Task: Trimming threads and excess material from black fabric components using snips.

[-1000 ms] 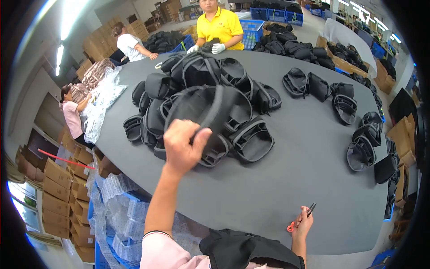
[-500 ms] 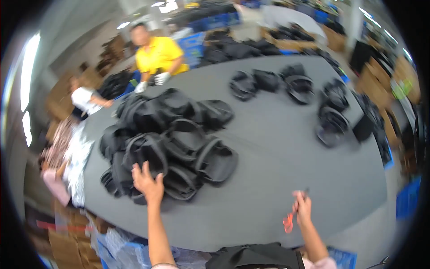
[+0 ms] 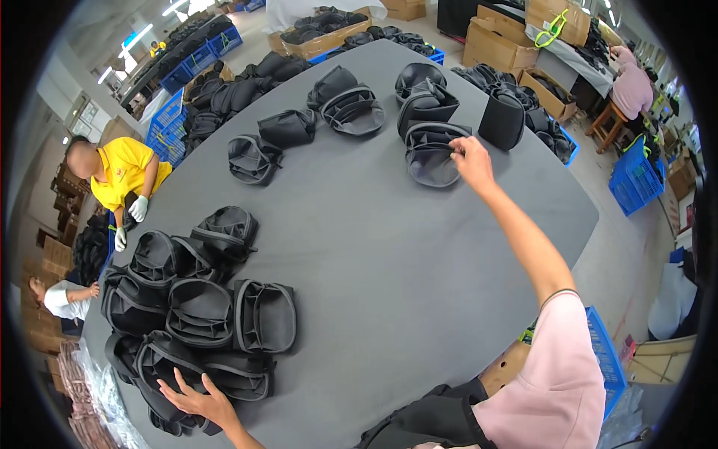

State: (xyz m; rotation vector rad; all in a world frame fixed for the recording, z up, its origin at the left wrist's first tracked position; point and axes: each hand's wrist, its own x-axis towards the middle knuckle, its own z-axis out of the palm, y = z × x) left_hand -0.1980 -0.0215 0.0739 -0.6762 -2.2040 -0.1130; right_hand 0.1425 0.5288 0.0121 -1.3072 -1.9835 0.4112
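One near-left pouch (image 3: 166, 357) underlies the left hand (image 3: 197, 402), fingers apart; right hand (image 3: 472, 162) at far-right pouch (image 3: 431, 166), finger clamping indeterminable.

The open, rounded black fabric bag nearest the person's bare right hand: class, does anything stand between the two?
Nothing visible does. The bare right hand is at the right edge of the open, rounded black fabric bag, overlapping that edge in the view; whether it grips it cannot be told.
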